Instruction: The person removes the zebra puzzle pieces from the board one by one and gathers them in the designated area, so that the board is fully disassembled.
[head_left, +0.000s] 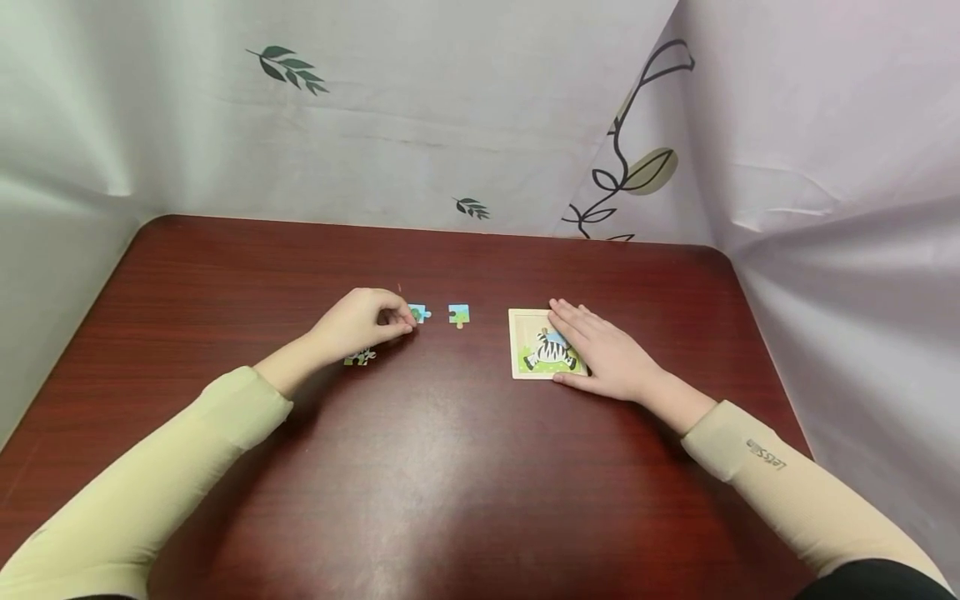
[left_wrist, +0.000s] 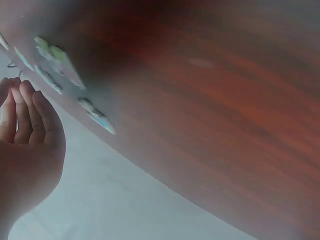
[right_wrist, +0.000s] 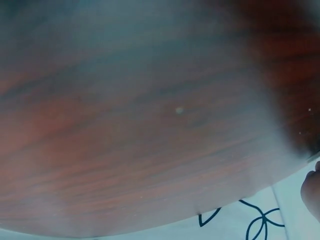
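My left hand (head_left: 366, 321) hovers over the table, fingers bent loosely and thumb close to the fingertips. Its fingertips overlap the left edge of a blue-and-green puzzle piece (head_left: 420, 313); contact is unclear. In the left wrist view the left hand (left_wrist: 30, 125) shows nothing visibly held, with several pieces lying beyond it. Another puzzle piece (head_left: 459, 314), blue and green, lies further right. A piece with black-and-white markings (head_left: 360, 357) is partly covered by the left wrist. My right hand (head_left: 611, 354) rests flat on the right side of a wooden puzzle tray (head_left: 524, 321) containing a striped zebra body (head_left: 551, 352).
The dark red-brown table (head_left: 450, 467) has rounded far corners. White cloth (head_left: 420, 125) with leaf prints hangs behind it and along both sides. A small tip of something (head_left: 400, 287) shows behind the left hand.
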